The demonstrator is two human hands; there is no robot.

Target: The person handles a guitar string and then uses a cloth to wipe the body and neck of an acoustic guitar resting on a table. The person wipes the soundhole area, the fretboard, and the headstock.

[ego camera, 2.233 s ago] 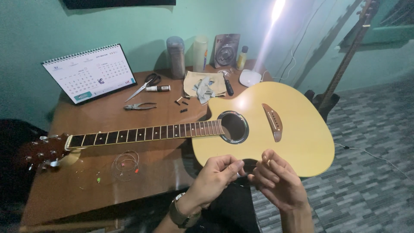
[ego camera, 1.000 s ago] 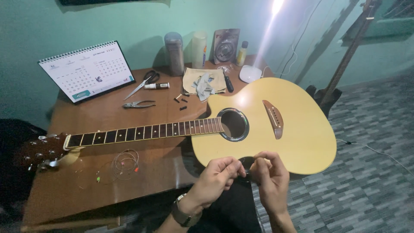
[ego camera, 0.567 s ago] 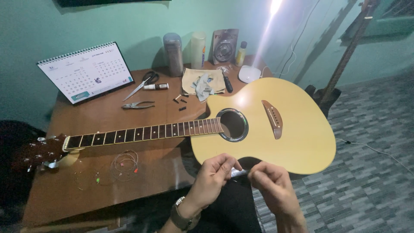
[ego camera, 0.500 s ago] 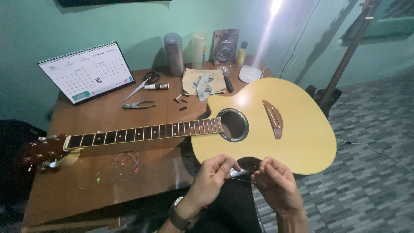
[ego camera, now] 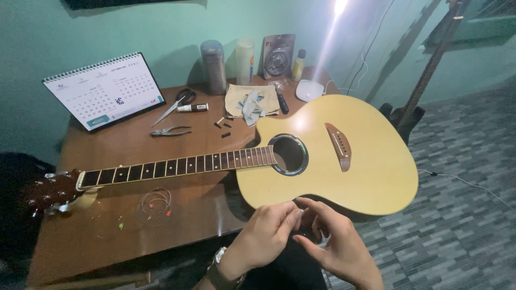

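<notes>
A yellow acoustic guitar [ego camera: 371,161] lies flat across the wooden table [ego camera: 123,156], its body hanging over the right edge. No strings show on it. Below its body my two hands meet at the fingertips. My left hand [ego camera: 266,239], with a watch on the wrist, pinches a small pale piece [ego camera: 300,211] between thumb and forefinger. My right hand [ego camera: 336,249] touches the same spot with its forefinger, and a small white bit shows against its palm. What the piece is stays too small to tell.
Coiled strings [ego camera: 155,204] lie near the guitar neck [ego camera: 177,166]. Behind it are pliers [ego camera: 169,131], scissors [ego camera: 174,104], a desk calendar [ego camera: 105,91], several small pins [ego camera: 223,128], a cloth [ego camera: 250,101], bottles and a pack by the wall. Tiled floor is at right.
My hands have drawn closer together and the fingertips now touch. The shiny piece that showed between them is mostly covered. The guitar has not moved.
</notes>
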